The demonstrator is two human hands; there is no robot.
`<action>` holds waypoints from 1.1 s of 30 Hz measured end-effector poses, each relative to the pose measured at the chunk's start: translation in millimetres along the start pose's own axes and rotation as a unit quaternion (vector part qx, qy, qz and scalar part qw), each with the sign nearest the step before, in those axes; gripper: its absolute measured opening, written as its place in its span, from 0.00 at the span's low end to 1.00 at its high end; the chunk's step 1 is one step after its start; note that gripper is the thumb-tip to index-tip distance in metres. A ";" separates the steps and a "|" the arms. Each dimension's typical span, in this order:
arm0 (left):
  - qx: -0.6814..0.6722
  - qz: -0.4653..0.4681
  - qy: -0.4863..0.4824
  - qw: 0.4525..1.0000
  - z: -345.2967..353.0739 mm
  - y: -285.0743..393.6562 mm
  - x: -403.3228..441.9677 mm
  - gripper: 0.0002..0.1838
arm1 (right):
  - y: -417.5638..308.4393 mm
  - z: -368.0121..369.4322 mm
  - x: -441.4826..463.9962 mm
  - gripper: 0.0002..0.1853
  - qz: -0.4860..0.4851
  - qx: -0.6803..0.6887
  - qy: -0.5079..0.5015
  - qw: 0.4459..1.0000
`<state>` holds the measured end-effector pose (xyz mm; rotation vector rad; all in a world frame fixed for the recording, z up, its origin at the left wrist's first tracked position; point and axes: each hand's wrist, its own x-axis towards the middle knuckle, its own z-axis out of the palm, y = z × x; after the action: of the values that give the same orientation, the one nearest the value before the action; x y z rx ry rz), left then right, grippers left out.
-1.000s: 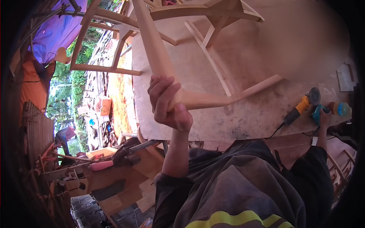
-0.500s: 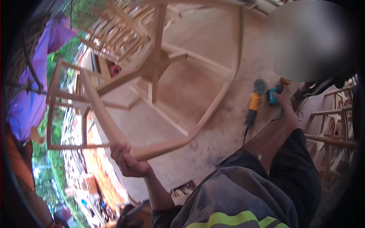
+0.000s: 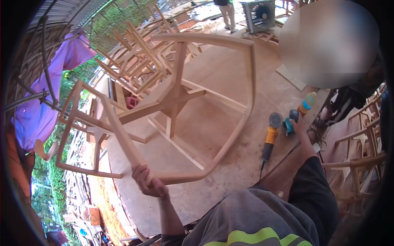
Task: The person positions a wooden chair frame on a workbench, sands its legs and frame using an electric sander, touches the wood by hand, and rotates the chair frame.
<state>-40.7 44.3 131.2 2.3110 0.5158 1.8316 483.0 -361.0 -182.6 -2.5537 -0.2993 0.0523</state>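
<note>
A pale wooden chair frame (image 3: 230, 149) with a crossed brace stands tilted on the worktable (image 3: 242, 168). My left hand (image 3: 148, 181) is wrapped round its near left corner. At the right side of the table, my right hand (image 3: 301, 130) has its fingers round a teal power tool (image 3: 289, 126). Just left of that tool lies a yellow and black angle grinder (image 3: 270, 141) with its disc toward the far side. A bottle with a blue label (image 3: 306, 104) is right beside the teal tool, beyond my right hand.
Another wooden frame (image 3: 65, 137) stands at the left. Stacked chair frames (image 3: 139, 61) are beyond the table, more (image 3: 365, 135) at the right. A fan (image 3: 259, 15) and a person (image 3: 225, 12) are at the back. A blurred patch covers the upper right.
The view has swung up and turned, bringing the whole chair frame, the fan and the distant person into sight. My left hand keeps its grip on the frame; my right hand stays at the teal tool.
</note>
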 end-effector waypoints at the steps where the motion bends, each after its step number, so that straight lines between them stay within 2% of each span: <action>1: -0.003 -0.001 0.013 1.000 1.4 -2.9 -4.2 0.16 | -4.2 -0.7 -6.2 0.48 0.008 0.006 0.002 1.000; 2: 0.003 -0.002 0.028 1.000 1.3 -13.6 -16.7 0.26 | -3.9 0.8 -13.6 0.49 0.017 0.011 0.005 1.000; 4: 0.025 -0.051 0.091 0.994 19.4 -3.9 -31.7 0.42 | 50.5 57.4 -16.2 0.51 -0.032 -0.039 0.120 0.991; 5: -0.012 -0.108 0.087 0.990 22.5 -6.7 -55.0 0.54 | 44.8 56.6 -18.6 0.51 -0.036 -0.038 0.123 0.991; 6: -0.106 -0.253 0.084 0.958 24.5 -20.9 -108.6 0.56 | 41.0 50.1 -26.8 0.52 -0.019 -0.013 0.086 0.996; 8: -0.200 -0.382 0.001 0.902 25.7 -11.0 -140.1 0.52 | 25.3 19.0 -41.6 0.53 -0.009 0.006 0.050 0.999; 9: -0.255 -0.419 -0.028 0.871 29.0 -11.0 -152.8 0.49 | -23.4 -16.6 -58.7 0.53 0.083 -0.028 -0.047 0.995; 10: -0.279 -0.428 -0.092 0.855 30.9 -23.4 -172.3 0.33 | -57.3 -35.3 -67.5 0.52 0.172 -0.062 -0.143 0.973; 11: -0.284 -0.469 -0.070 0.834 38.5 -23.0 -186.1 0.19 | -50.0 -21.0 -72.3 0.52 0.094 -0.105 -0.036 0.989; 12: -0.274 -0.486 -0.102 0.824 43.7 -40.8 -212.3 0.16 | -45.2 -4.9 -84.5 0.53 0.011 -0.141 0.071 0.987; 13: -0.264 -0.501 -0.134 0.813 44.5 -57.2 -230.9 0.13 | -57.9 5.2 -99.4 0.52 -0.037 -0.090 0.135 0.986; 15: -0.291 -0.483 -0.107 0.819 40.7 -41.4 -197.9 0.08 | -100.9 28.1 -140.2 0.49 -0.103 -0.060 0.178 0.977; 17: -0.263 -0.518 -0.122 0.805 25.3 -32.1 -178.4 0.08 | -131.1 41.3 -172.2 0.45 -0.265 0.053 0.083 0.959; 19: -0.194 -0.511 -0.213 0.810 6.1 -36.9 -158.0 0.10 | -182.5 46.6 -205.4 0.46 -0.321 0.074 0.016 0.944; 21: -0.186 -0.498 -0.190 0.825 -12.9 -39.4 -143.9 0.12 | -237.2 30.2 -231.4 0.46 -0.357 0.003 -0.079 0.931; 22: -0.175 -0.491 -0.187 0.832 -26.1 -34.5 -126.1 0.12 | -264.0 23.2 -238.7 0.46 -0.355 0.002 -0.083 0.931; 24: -0.122 -0.481 -0.204 0.844 -49.0 -20.7 -92.4 0.13 | -293.6 12.8 -250.9 0.47 -0.469 -0.072 -0.214 0.854; 25: -0.096 -0.465 -0.217 0.853 -59.7 -15.3 -77.9 0.13 | -284.1 31.0 -250.8 0.47 -0.467 -0.073 -0.220 0.853; 27: -0.087 -0.432 -0.214 0.872 -71.3 -12.7 -70.0 0.14 | -266.6 98.2 -240.0 0.48 -0.520 -0.145 -0.297 0.787; 28: -0.093 -0.431 -0.211 0.872 -74.1 -14.0 -69.5 0.14 | -265.9 116.1 -238.2 0.48 -0.518 -0.140 -0.295 0.791; 30: -0.100 -0.420 -0.219 0.875 -74.9 -19.8 -71.7 0.14 | -268.6 138.8 -235.8 0.46 -0.402 -0.172 -0.445 0.782; 31: -0.099 -0.425 -0.205 0.876 -74.8 -25.3 -80.0 0.14 | -269.1 141.2 -240.8 0.46 -0.396 -0.163 -0.441 0.789; 33: -0.116 -0.445 -0.184 0.868 -75.2 -36.3 -94.4 0.15 | -266.0 145.5 -248.6 0.40 -0.423 -0.177 -0.369 0.808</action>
<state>-138.1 37.4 51.6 1.7157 1.0059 0.9243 172.6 -122.1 -167.7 -2.3668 -1.8572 0.7064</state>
